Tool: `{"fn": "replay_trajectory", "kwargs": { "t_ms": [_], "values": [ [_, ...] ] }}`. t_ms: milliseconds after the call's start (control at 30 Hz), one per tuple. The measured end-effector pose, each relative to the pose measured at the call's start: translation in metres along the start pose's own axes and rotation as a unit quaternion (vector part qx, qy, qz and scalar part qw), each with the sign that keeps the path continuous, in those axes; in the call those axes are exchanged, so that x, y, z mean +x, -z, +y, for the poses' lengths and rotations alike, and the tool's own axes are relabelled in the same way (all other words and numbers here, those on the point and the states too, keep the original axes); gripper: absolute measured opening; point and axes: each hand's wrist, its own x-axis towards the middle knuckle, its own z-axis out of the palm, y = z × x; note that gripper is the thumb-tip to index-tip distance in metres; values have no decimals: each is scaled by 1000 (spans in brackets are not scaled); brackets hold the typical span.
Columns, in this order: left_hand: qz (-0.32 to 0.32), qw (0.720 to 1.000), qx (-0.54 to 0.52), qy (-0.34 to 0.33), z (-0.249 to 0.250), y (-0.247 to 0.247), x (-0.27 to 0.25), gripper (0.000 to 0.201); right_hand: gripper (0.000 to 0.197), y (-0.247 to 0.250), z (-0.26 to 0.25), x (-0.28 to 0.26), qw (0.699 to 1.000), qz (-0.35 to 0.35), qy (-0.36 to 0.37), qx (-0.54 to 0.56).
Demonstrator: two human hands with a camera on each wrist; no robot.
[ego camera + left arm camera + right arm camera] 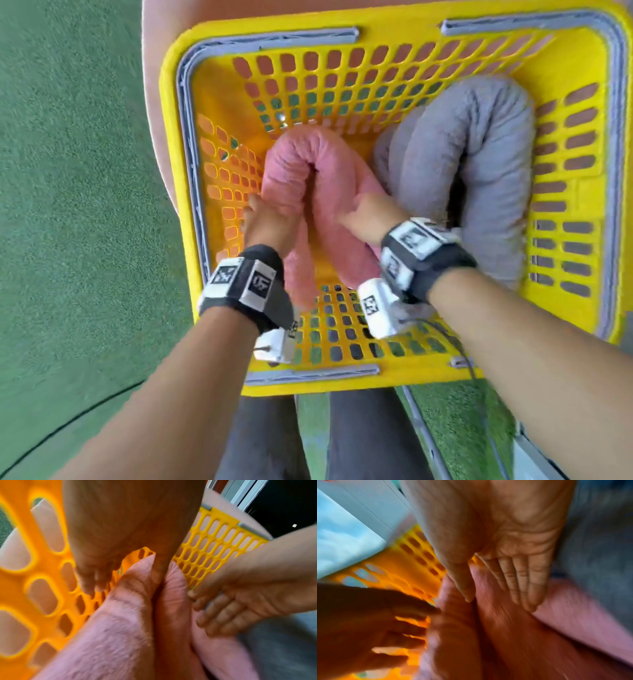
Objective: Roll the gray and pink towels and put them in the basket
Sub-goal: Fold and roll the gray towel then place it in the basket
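The yellow basket [171, 102] [214, 540] [402, 561] holds both rolled towels, each bent into an arch. The pink towel [294, 161] [111, 635] [573, 615] lies in the middle, the gray towel [462, 137] [283, 649] [599, 547] against the right wall. My left hand [263, 222] [111, 547] [376, 622] straddles the pink towel's left limb, thumb in the crease, fingers spread loosely outside it. My right hand [368, 216] [240, 601] [505, 561] presses straight fingers on the right limb.
The basket stands on a pink round seat [154, 102] over green carpet [68, 171]. Gray handles [308, 37] lie folded along its rim. My legs in dark trousers [359, 428] are below its near edge. A black cable [68, 421] crosses the floor at lower left.
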Motion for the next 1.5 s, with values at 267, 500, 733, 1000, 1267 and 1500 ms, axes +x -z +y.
{"fn": "replay_trajectory", "kwargs": {
  "t_ms": [267,500,733,1000,1267,1500],
  "values": [
    [-23,997,-2,70,-10,-36,29,82,75,-79,-3,50,995,42,-90,-8],
    [-15,996,-59,69,-12,-38,31,87,64,1,7,8,997,23,-45,-53],
    [-25,990,-119,77,-16,-39,31,88,82,-2,23,36,995,3,-102,18],
    [43,980,-193,11,-5,-34,41,59,105,-59,31,53,970,-26,-104,219],
    [-12,981,-190,-27,-9,-39,38,69,114,-52,39,71,954,49,-36,292],
    [18,983,-184,22,-5,-50,42,92,69,-50,26,75,971,99,-178,124]
  ]
}}
